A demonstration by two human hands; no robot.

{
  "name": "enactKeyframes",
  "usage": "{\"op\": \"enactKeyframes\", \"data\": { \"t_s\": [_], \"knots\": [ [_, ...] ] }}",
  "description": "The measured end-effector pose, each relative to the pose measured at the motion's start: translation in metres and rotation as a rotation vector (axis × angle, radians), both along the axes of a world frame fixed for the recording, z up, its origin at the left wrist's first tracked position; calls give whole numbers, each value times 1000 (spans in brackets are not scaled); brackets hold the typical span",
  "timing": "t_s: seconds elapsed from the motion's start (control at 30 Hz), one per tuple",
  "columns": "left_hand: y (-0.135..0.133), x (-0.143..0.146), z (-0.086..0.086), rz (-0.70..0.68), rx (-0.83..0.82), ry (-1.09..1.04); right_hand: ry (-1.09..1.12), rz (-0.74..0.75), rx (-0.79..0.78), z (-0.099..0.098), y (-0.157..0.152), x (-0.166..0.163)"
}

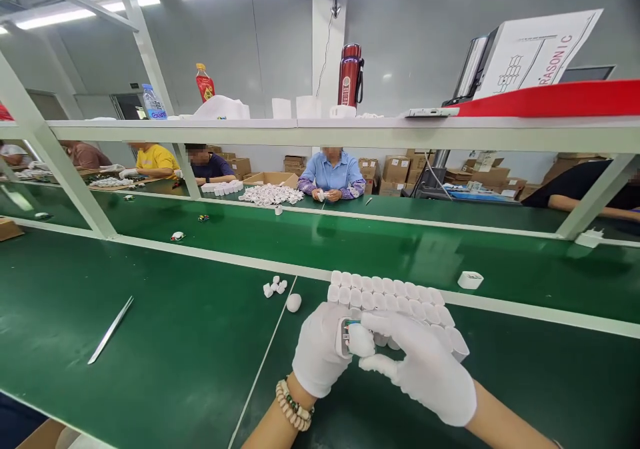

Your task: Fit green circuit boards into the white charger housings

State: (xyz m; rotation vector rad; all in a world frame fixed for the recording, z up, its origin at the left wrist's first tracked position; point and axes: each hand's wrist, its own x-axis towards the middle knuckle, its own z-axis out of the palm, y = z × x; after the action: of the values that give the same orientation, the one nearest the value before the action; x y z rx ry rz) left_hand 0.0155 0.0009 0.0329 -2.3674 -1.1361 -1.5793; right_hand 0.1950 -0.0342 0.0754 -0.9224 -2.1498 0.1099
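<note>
Both my hands wear white gloves. My left hand point(320, 352) is closed around a small white plug-like part point(350, 337) with metal showing at its end. My right hand point(425, 366) pinches the same part from the right, fingers curled over it. Just beyond my hands several white caps point(390, 296) stand packed in rows on the green mat. A bead bracelet point(294, 406) circles my left wrist.
Loose white bits point(275, 287), a white oval piece point(293, 302), metal tweezers point(111, 329) and a white shell point(470, 280) lie on the green bench point(150, 369). Across the conveyor point(350, 236) several people sit working, with a pile of white parts point(271, 194). A shelf point(300, 128) holds bottles overhead.
</note>
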Motion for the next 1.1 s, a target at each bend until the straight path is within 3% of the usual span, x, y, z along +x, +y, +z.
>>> {"op": "enactKeyframes", "data": {
  "t_s": [0.2,0.37,0.57,0.67,0.93,1.1],
  "knots": [
    [-2,2,10,38,45,33,-11,56,0,7,-4,-4],
    [-5,5,16,90,71,60,-22,9,-82,10,-12,-11],
    [-7,5,12,82,47,71,-84,29,-234,17,-15,-20],
    [-7,5,10,86,46,84,-111,3,-237,19,-16,-22],
    [-5,2,7,-20,-23,-2,-157,-82,-200,7,-8,-11],
    [-4,2,3,-176,-65,-50,-69,-66,-310,4,2,-11]
  ]
}}
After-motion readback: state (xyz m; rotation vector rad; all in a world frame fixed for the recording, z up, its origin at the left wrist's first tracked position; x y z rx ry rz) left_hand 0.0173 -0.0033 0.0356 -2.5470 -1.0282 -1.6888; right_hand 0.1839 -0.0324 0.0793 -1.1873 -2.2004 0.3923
